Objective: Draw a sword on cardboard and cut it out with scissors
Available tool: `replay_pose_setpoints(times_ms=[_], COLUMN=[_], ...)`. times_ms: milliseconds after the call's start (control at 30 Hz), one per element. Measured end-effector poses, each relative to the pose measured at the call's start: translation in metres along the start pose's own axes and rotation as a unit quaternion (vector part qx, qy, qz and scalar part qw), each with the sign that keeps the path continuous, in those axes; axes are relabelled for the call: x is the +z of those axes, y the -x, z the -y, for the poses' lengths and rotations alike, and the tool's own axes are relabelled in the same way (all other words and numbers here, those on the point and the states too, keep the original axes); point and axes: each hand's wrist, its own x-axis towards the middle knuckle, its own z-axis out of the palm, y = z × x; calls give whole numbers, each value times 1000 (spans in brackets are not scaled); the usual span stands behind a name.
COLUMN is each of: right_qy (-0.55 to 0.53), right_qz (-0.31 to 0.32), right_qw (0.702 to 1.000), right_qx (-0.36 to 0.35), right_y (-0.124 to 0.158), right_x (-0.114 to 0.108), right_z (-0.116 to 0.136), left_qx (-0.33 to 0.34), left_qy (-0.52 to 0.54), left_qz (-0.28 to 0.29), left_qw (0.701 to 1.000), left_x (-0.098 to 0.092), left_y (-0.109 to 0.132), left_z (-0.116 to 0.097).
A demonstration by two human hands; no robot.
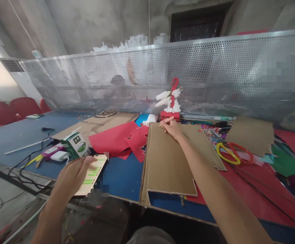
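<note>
My right hand (171,128) rests near the far edge of a brown cardboard piece (170,159) and pinches a slim, pale pink pen (168,119). The cardboard has a folded left edge and stands slightly raised at its near side. To the left, my left hand (72,174) is at a phone (95,171) with a lit screen showing green bars. Its thumb appears to lie over the screen, while the other fingers are mostly hidden. Blurred patches cover parts of the phone's right edge.
Red paper (114,139) lies left of the cardboard, near a green carton (76,144) and a white charger (60,156). Yellow-and-orange scissors (232,154) lie on the right. Behind the cardboard stands a red stand with white flowers (173,105), before a perforated metal screen (86,81).
</note>
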Motion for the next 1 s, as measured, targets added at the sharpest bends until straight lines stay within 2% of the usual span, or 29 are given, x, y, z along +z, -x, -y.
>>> replay_pose_setpoints(times_ms=[100, 233, 400, 533, 700, 833, 900, 1000], right_qy=[3, 6, 6, 7, 7, 4, 4, 9], right_qz=[-1, 4, 15, 11, 8, -4, -11, -18], right_qw=[1000, 1000, 1000, 1000, 1000, 1000, 1000, 1000], right_qx=[-2, -7, -4, 2, 11, 16, 18, 15], right_y=[0, 1, 3, 4, 3, 0, -1, -4], right_x=[0, -1, -2, -2, -3, -2, 0, 2], right_z=[0, 3, 9, 11, 11, 8, 6, 7], left_qx=[-25, 22, -44, 5, -19, 15, 1, -32], left_qy=[9, 25, 56, 17, 3, 10, 13, 9], left_qz=[-26, -5, 3, 1, -26, 0, 14, 5], left_qw=[999, 999, 997, 1000, 999, 1000, 1000, 999], left_x=[0, 1, 2, 3, 2, 3, 4, 3], left_y=[1, 1, 1, 0, 0, 0, 0, 0], left_z=[4, 5, 4, 2, 3, 5, 6, 7])
